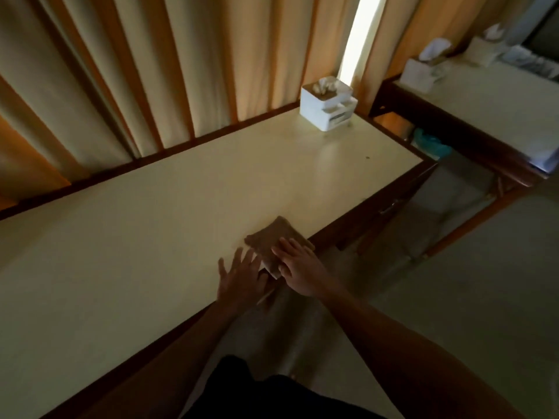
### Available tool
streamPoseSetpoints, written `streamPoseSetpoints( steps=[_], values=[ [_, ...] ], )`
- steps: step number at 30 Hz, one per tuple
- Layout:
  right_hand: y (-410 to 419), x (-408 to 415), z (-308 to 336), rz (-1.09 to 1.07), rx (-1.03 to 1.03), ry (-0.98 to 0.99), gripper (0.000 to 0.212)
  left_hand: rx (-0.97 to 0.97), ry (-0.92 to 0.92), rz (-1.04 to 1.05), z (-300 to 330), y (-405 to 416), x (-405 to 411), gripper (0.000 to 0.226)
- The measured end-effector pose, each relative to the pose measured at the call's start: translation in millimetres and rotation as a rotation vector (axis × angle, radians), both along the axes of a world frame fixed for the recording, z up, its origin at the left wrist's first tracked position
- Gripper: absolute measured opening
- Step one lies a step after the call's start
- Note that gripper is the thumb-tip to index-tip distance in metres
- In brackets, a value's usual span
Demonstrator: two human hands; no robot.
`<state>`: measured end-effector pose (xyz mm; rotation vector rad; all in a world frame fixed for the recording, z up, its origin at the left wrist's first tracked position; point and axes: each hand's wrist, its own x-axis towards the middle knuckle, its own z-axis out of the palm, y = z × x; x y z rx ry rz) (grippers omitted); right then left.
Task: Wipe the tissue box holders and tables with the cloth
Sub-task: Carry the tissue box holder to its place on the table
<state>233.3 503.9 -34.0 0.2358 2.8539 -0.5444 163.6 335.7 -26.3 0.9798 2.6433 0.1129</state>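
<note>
Both hands lie flat with straight fingers on the table, close together. One is the right hand, and it presses on the brown cloth. The left hand rests just beside the cloth, fingers spread. The cloth sits near the table's front edge. A white tissue box holder stands far from the cloth, at the back corner by the curtain.
</note>
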Motion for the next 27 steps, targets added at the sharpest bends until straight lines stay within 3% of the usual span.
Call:
streamPoseSetpoints(
  steps=[10, 27],
  values=[
    [113, 3, -4, -0.138, 0.042, -0.071, 0.053, -0.023, 0.023, -0.206, 0, 119, -23, 0.059],
    [331, -58, -18, -0.145, 0.135, -0.120, 0.063, 0.112, 0.110, -0.319, -22, 337, -88, 0.063]
  ],
)
